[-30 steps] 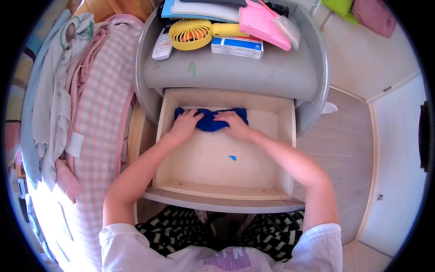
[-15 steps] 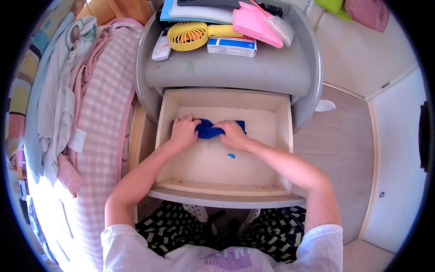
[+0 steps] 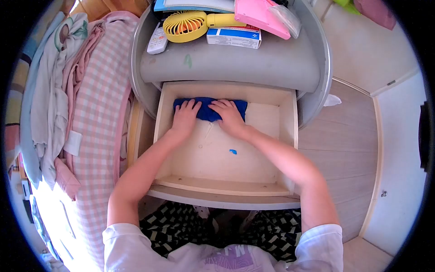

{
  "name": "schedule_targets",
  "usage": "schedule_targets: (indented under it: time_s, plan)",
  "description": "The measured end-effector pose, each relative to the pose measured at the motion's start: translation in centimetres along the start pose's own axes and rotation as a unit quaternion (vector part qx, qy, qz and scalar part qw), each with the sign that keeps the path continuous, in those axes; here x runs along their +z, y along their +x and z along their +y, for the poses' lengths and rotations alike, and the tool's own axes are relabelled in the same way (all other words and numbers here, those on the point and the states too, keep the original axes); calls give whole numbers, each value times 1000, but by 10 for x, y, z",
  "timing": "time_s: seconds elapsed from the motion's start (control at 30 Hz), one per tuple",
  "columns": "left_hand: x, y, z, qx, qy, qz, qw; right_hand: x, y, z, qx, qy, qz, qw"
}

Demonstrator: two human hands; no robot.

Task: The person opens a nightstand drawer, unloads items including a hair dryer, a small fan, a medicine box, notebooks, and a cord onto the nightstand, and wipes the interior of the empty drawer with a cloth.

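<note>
Left hand (image 3: pixel 185 117) lies palm down with fingers spread, pressing flat on the left half of a blue cloth (image 3: pixel 208 109). Right hand (image 3: pixel 229 117) does likewise on the right half, fingers spread and pointing toward the rear wall; neither hand pinches or lifts the fabric. The two hands lie near each other, with a strip of cloth showing between them.

The blue cloth lies flattened on the floor of an open wooden drawer (image 3: pixel 272 149), along its rear edge, running from the rear left corner to past the middle; the rear right corner shows bare wood. A small blue scrap (image 3: pixel 233 151) lies on the drawer floor near the centre, apart from the cloth and from both hands. Both forearms cross the front edge of the drawer.

Above the drawer, the grey top of the nightstand (image 3: pixel 235 68) carries, along its far edge, a white remote control (image 3: pixel 157 40) at the left, a yellow handheld fan (image 3: pixel 190 25) beside it, a blue and white box (image 3: pixel 234 37) just right of the fan, and a pink flat case (image 3: pixel 260 16) touching the box from behind.

Left of the nightstand, a pink checked blanket (image 3: pixel 97 104) and pale crumpled garments (image 3: pixel 50 90) lie on a bed. Wood-effect flooring (image 3: pixel 344 149) shows to the right.
</note>
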State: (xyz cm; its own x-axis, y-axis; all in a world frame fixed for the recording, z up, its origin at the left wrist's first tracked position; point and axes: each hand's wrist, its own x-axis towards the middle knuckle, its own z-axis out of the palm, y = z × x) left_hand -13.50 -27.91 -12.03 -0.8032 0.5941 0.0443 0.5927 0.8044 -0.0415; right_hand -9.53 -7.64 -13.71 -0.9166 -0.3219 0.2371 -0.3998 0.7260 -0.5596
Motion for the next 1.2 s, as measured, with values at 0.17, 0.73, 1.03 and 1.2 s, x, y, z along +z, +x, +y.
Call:
schedule_targets:
  time_s: [0.17, 0.73, 1.03, 1.2]
  plan:
    - [-4, 3, -3, -10, -77, -61, 995, -7, -2, 1, 35, 69, -36, 996]
    - [-70, -31, 7, 3, -124, -90, 988, -72, -5, -52, 208, 259, -212, 919]
    - [-31, 25, 8, 77, -44, -33, 996, -66, 4, 12, -23, -169, -156, 973]
    - [-5, 23, 27, 27, -55, -24, 998, -41, -19, 20, 45, -156, -61, 985]
